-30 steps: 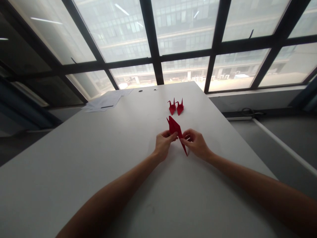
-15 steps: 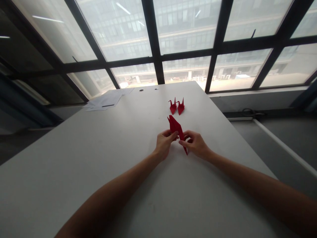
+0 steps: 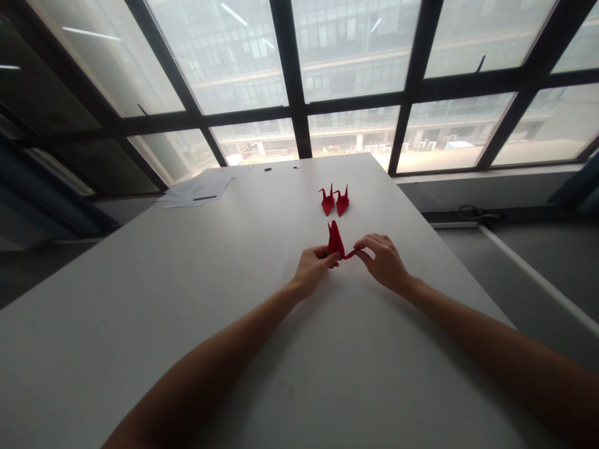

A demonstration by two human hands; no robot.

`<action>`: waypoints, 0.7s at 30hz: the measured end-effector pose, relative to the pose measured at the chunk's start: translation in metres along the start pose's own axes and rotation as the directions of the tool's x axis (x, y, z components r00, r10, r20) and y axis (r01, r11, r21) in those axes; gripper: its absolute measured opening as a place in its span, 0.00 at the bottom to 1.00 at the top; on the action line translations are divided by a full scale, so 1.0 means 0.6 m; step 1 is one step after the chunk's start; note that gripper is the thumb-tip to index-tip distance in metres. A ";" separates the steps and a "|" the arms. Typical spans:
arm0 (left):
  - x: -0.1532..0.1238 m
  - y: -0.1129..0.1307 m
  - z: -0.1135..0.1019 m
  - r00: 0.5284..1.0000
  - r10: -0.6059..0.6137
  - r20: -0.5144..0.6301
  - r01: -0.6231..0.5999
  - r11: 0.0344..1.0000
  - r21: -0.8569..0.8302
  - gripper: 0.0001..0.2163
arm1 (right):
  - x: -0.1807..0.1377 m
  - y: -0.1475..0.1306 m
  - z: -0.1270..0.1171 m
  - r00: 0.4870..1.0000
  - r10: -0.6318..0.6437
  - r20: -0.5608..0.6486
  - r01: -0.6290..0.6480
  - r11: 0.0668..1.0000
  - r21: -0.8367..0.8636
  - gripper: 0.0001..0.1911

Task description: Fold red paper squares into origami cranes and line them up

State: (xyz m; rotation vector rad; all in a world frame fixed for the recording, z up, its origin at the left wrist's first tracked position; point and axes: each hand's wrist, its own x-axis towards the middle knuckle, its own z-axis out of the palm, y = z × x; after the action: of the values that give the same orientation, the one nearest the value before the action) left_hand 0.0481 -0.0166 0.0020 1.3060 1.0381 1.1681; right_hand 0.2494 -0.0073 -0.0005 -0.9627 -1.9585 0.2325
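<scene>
A red folded paper piece (image 3: 335, 241) stands up between my two hands on the white table (image 3: 187, 299). My left hand (image 3: 314, 269) pinches its lower left part with thumb and fingers closed. My right hand (image 3: 384, 260) pinches a thin red flap at the piece's lower right, its other fingers curled. Two finished red paper cranes (image 3: 334, 201) sit side by side on the table a little beyond the piece, apart from both hands.
A loose stack of white papers (image 3: 201, 189) lies at the table's far left corner, with two small dark dots (image 3: 266, 169) near the far edge. A large dark-framed window (image 3: 299, 75) runs behind the table. The table's right edge drops to a grey floor (image 3: 515, 262).
The long red point that hung down toward me has been folded up and sideways. The piece now looks shorter and upright. My right hand has shifted right and slightly farther away.
</scene>
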 end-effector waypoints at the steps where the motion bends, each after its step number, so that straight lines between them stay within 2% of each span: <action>1: 0.001 0.004 -0.004 0.998 -0.011 0.060 0.009 0.999 0.037 0.14 | 0.002 0.003 -0.004 0.999 -0.050 -0.004 0.050 0.998 -0.024 0.05; 5: 0.001 0.022 -0.016 0.958 -0.039 0.284 0.001 0.991 0.131 0.15 | 0.004 0.003 -0.009 0.981 -0.189 -0.050 0.188 0.982 -0.018 0.04; 8: -0.002 0.033 -0.018 0.929 -0.034 0.369 -0.017 0.991 0.134 0.16 | 0.002 -0.006 -0.004 0.977 -0.164 -0.135 0.163 0.986 -0.019 0.09; 11: -0.003 0.034 -0.017 0.934 -0.032 0.355 -0.013 0.992 0.122 0.16 | 0.001 -0.015 0.003 0.972 -0.049 -0.232 0.055 0.998 0.020 0.20; 14: -0.003 0.027 -0.014 0.959 -0.044 0.281 0.017 0.995 0.098 0.17 | 0.002 -0.021 0.012 0.958 0.108 -0.265 -0.064 0.984 0.169 0.28; 16: -0.003 0.023 -0.011 0.970 -0.051 0.239 0.035 0.997 0.070 0.17 | 0.001 -0.023 0.019 0.949 0.242 -0.201 -0.169 0.931 0.323 0.27; 18: -0.004 0.020 -0.010 0.975 -0.045 0.216 0.036 0.998 0.046 0.17 | 0.000 -0.025 0.025 0.937 0.345 -0.055 -0.283 0.841 0.461 0.19; 19: -0.005 0.019 -0.009 0.978 -0.036 0.206 0.029 0.999 0.039 0.17 | -0.001 -0.026 0.027 0.929 0.368 0.026 -0.330 0.797 0.507 0.17; 21: -0.006 0.018 -0.008 0.981 -0.020 0.191 0.014 0.999 0.033 0.17 | -0.002 -0.030 0.030 0.920 0.368 0.137 -0.378 0.738 0.559 0.21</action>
State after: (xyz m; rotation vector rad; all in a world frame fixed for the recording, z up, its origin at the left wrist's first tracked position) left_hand 0.0424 -0.0201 0.0121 1.4024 0.9281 0.9951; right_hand 0.2258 -0.0166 -0.0027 -0.9228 -1.5308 1.0138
